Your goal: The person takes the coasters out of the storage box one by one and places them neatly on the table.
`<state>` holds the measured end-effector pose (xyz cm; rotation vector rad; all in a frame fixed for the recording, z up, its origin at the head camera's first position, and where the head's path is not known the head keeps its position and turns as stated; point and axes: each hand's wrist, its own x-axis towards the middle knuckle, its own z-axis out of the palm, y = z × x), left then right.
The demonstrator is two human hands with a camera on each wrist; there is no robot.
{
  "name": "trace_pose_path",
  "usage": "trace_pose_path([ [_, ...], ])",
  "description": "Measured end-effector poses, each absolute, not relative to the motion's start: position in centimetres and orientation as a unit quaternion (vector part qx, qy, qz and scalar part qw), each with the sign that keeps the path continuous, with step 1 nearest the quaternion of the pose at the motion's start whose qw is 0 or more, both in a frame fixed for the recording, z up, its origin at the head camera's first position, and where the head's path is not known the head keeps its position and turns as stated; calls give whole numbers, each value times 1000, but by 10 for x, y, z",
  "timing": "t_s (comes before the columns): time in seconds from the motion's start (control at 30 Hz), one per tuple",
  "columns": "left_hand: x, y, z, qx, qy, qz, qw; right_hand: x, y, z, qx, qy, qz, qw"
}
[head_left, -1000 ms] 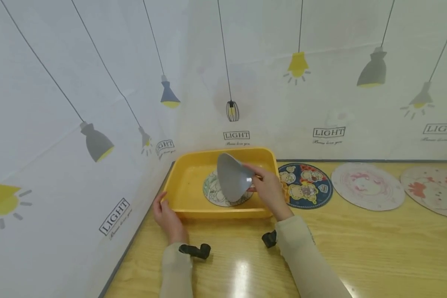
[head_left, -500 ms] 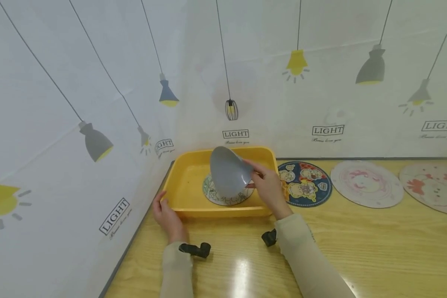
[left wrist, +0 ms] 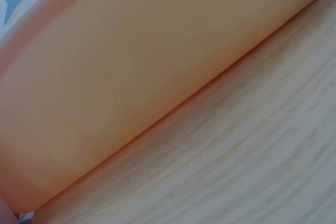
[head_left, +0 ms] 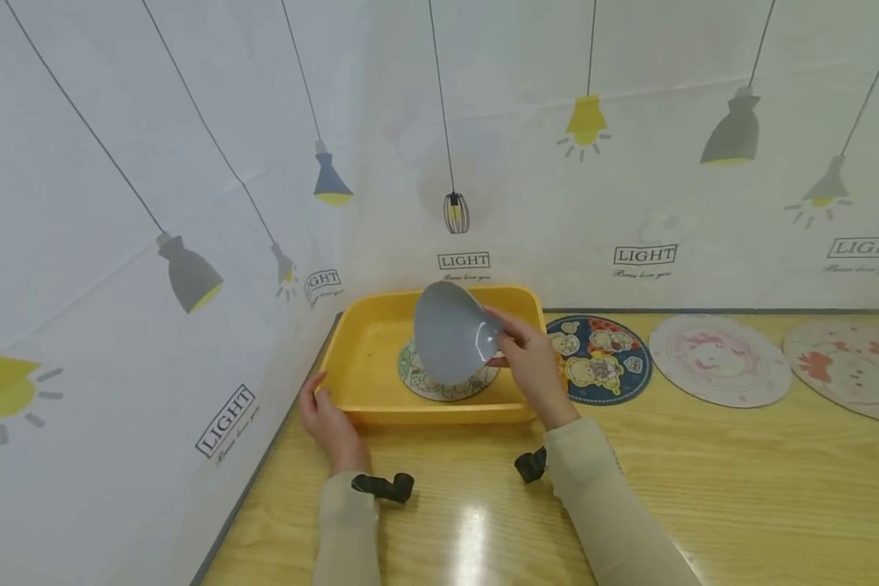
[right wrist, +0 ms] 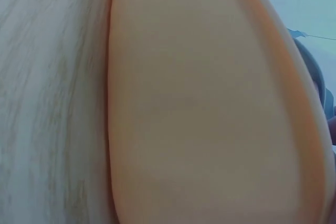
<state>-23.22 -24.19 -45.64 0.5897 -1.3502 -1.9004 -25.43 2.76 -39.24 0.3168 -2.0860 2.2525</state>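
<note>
A grey bowl (head_left: 450,334) is tilted on its side above the yellow tray (head_left: 366,413) in the head view. My right hand (head_left: 531,366) pinches it at its right side, thumb toward me. At the tray's near left corner, my left hand (head_left: 333,423) holds the rim, its fingers against the outer wall. Inside the tray lies a round mat with a leafy drawing (head_left: 413,378), partly hidden behind the bowl. The left wrist view is filled by the tray's outer wall (left wrist: 136,72). In the right wrist view, a bit of the bowl (right wrist: 312,69) shows past the tray wall (right wrist: 199,98).
To the tray's right, a dark blue round mat (head_left: 601,362), a white and pink one (head_left: 718,362) and a pink one (head_left: 842,370) lie in a row on the wooden table (head_left: 740,488). Lamp-printed walls (head_left: 542,212) stand behind and at the left.
The bowl has risen a little and shifted left in my right hand, turning so that more of its broad round side faces me. My left hand stays at the tray's corner.
</note>
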Motion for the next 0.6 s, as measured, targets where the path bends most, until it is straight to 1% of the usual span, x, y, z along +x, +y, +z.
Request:
trace_pose_path([
  [0.3, -232, -241, -461, 234, -525, -737, 357, -263, 29, -407, 99, -660, 743, 54],
  [0.47, -232, -242, -464, 231, -525, -736, 359, -260, 32, -403, 72, -625, 777, 33],
  [0.6, -234, -244, -462, 222, -527, -734, 367, -258, 36, -400, 64, -578, 814, 0],
])
